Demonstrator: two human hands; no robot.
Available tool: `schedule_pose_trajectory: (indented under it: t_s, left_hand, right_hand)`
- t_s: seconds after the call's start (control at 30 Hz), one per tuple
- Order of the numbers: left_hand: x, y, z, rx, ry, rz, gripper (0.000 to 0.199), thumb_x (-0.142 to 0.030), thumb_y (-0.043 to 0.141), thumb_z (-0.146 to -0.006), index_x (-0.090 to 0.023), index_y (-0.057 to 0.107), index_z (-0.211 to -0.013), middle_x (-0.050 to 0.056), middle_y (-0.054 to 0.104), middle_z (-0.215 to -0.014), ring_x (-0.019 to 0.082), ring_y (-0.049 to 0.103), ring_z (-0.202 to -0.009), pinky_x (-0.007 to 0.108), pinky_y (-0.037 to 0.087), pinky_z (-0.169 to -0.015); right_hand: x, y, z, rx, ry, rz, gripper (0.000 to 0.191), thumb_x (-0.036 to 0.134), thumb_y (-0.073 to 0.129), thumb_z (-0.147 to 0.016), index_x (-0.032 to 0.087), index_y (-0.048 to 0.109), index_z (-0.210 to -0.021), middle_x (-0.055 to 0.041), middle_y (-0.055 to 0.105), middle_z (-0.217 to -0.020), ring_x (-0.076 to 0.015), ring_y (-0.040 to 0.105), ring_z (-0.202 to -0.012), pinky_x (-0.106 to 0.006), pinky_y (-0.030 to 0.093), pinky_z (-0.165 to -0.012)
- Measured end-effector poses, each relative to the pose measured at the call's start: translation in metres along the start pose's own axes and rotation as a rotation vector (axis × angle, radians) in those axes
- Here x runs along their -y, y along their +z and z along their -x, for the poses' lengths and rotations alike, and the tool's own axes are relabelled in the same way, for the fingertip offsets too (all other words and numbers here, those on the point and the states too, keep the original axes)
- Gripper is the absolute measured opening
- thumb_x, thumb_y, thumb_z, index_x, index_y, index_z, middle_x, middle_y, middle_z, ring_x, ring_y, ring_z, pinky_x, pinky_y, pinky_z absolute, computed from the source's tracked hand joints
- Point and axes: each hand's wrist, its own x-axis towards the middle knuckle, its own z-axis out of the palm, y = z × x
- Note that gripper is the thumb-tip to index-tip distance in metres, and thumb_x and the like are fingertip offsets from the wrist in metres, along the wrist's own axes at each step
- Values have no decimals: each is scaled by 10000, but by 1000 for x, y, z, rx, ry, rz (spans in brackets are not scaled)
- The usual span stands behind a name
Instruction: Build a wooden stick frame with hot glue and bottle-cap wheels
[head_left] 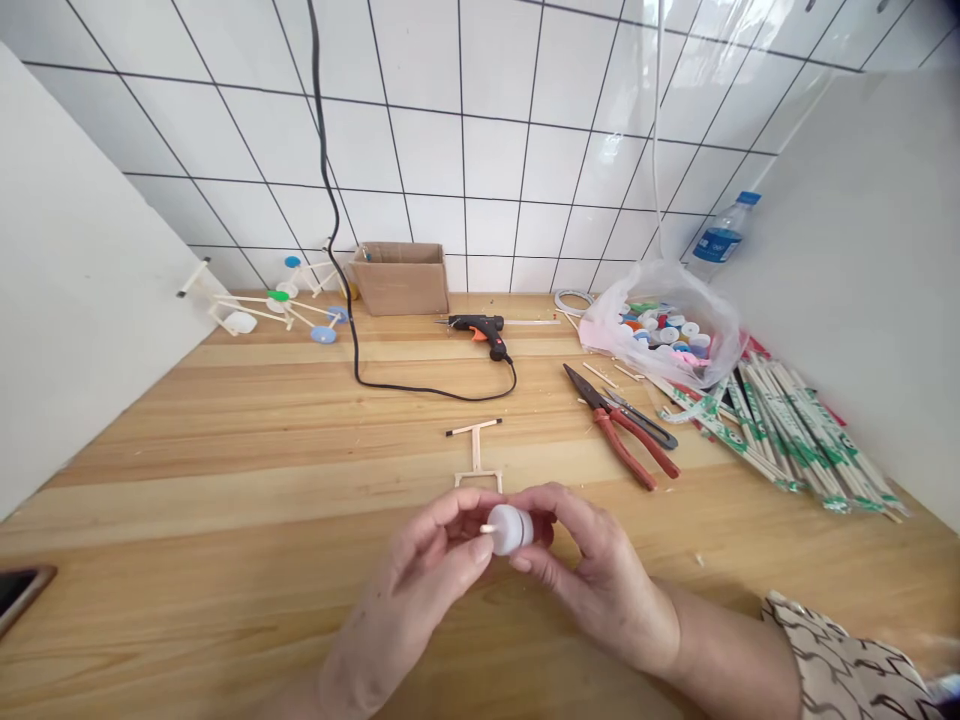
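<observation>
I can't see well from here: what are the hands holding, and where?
The left hand and right hand pinch a white bottle cap by its round side, with a little wooden stick poking out of its end.

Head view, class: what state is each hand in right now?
Left hand: closed, pinching a white plastic cap with a wooden stick poking out.
Right hand: closed, holding the same cap.

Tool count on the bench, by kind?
Glue gun: 1
Red-handled pliers: 1
Dark-handled tool: 1
Total: 3
</observation>
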Motion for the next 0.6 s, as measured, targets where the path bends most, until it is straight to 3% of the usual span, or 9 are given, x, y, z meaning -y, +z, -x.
schedule_pose_trajectory:
  t_s: [0.2,0.43,0.6]
  left_hand:
    - [-7,7,1,4,10,-111,205,-285,643,-837,-204,653,-1025,44,705,-983,188,640,-925,261,518,-817]
    - [-8,6,0,-32,29,-130,253,-310,620,-851,-216,658,-1083,35,715,-1003,163,642,-895,229,530,-785]
    - [-4,4,-2,6,12,-122,262,-305,606,-865,-211,637,-1108,44,703,-1049,180,637,-975,255,517,-857]
  right_hand:
    - [-1,2,1,35,-135,131,218,206,546,-905,208,508,-1120,-55,636,-908,-163,582,-786,-291,504,-713]
    - [-1,-1,-2,43,-135,116,313,156,586,-853,200,517,-1155,-64,604,-947,-182,561,-860,-307,501,-745]
    - [-3,-2,-3,27,-134,107,248,157,578,-861,192,531,-1102,-54,620,-912,-166,563,-809,-289,497,-720]
